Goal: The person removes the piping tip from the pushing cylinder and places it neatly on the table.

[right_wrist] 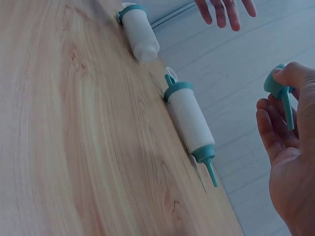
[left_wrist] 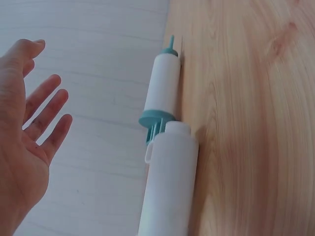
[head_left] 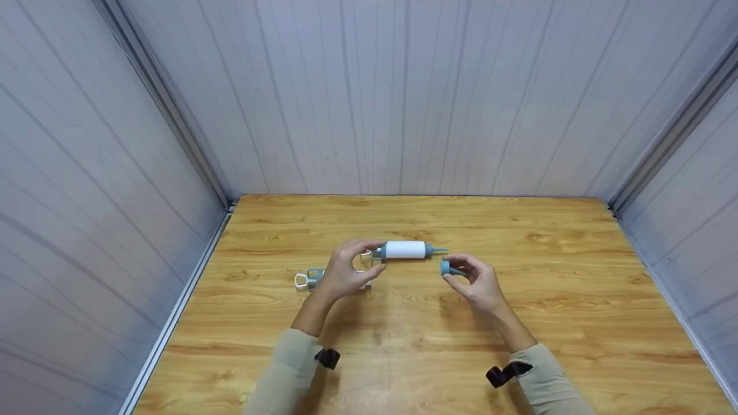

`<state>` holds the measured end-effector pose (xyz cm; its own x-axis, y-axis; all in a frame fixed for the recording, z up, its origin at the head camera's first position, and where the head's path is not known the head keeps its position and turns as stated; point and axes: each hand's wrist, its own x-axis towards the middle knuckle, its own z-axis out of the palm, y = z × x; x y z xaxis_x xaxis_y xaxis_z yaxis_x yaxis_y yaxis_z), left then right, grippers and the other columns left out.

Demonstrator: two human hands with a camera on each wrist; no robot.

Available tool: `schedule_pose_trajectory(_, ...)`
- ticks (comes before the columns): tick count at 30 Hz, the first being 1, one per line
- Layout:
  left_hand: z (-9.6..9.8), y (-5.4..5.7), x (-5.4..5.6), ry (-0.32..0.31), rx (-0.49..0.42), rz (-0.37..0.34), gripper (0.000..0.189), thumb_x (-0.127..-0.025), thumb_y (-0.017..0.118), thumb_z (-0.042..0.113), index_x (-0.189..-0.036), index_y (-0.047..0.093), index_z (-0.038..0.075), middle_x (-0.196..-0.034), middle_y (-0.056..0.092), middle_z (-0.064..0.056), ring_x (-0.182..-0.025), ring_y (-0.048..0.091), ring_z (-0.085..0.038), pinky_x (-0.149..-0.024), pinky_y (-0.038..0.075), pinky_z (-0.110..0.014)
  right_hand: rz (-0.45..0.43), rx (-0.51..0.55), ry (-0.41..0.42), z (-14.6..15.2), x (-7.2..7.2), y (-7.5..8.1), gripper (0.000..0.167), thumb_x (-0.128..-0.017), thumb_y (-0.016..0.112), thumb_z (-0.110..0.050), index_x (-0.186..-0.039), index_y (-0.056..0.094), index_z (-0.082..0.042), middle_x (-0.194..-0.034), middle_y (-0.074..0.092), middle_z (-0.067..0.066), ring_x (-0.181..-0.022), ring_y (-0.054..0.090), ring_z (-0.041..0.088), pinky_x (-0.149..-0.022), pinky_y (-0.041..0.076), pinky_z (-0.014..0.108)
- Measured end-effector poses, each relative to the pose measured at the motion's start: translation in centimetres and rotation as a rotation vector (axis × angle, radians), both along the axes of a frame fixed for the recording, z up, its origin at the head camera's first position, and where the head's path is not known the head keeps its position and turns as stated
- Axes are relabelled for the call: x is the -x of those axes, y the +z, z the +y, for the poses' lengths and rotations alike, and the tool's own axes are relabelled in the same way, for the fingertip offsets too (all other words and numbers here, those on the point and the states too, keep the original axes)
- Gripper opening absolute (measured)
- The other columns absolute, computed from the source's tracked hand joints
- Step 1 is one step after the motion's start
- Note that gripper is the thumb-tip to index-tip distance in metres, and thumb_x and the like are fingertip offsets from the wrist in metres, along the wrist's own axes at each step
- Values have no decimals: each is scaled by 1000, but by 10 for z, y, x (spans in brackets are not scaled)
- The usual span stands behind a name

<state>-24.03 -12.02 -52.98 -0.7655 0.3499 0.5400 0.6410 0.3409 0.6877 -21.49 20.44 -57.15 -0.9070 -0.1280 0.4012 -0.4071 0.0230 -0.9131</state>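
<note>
Presently, in the head view, the right hand (head_left: 481, 283) pinches a teal nozzle cap (head_left: 444, 267) near the tip of the nozzled bottle (head_left: 405, 249), which lies on the wooden table (head_left: 403, 357); the left hand (head_left: 347, 272), holding nothing, partly hides a second bottle (head_left: 314, 278). In the left wrist view, that hand's fingers are spread loosely, and the second bottle's neck is bare. In the right wrist view, thumb and fingers grip the cap above the table, its spout toward the palm.
</note>
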Motion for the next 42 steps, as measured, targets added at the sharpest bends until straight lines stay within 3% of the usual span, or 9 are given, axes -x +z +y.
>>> schedule_pose_trajectory(7,15,4,-1,-60,-46,17,36,-98,88,10,-134,81,6,-131,84,-14,-115,79,-39,-102,67,-45,35,2,22,-4,2,0,36,-93,75,20,-129,67,24,-122,79,-15,-114,75,1,-101,61,16)
schedule_pose_trajectory(11,23,7,-2,-95,-74,13,36,-99,87,9,-134,82,5,-129,84,-17,-114,81,-41,-101,68,-48,59,-5,31,-7,2,1,38,-94,75,20,-129,65,26,-124,79,-15,-114,76,2,-102,61,17)
schedule_pose_trajectory(15,31,9,-4,-102,-72,3,35,-98,88,10,-132,82,3,-126,85,-17,-111,82,-37,-98,68,-54,79,-3,33,-10,3,2,37,-94,76,19,-130,69,23,-126,80,-13,-114,76,2,-102,61,17)
schedule_pose_trajectory(21,41,11,-4,-104,-48,36,31,-97,89,11,-127,85,4,-122,87,-15,-108,84,-33,-92,70,-42,119,55,59,-17,5,2,37,-91,74,24,-128,70,23,-126,80,-13,-116,76,1,-101,62,18)
schedule_pose_trajectory(24,44,10,-3,-110,-41,39,29,-98,89,12,-125,85,3,-121,87,-15,-110,84,-33,-93,70,-44,136,64,61,-21,5,3,37,-91,74,25,-127,70,23,-127,80,-14,-116,77,1,-101,63,18)
schedule_pose_trajectory(32,52,11,-6,-97,-24,-16,28,-99,88,15,-125,86,5,-123,87,-13,-119,83,-32,-104,67,-45,164,88,72,-26,4,5,37,-90,73,26,-126,70,23,-128,81,-12,-115,78,3,-101,63,19)
schedule_pose_trajectory(42,60,7,-8,-124,-52,-87,27,-100,86,10,-126,85,2,-123,86,-17,-118,84,-34,-102,68,-37,173,94,89,-35,2,9,37,-90,73,26,-127,70,23,-128,80,-12,-117,78,3,-102,64,21)
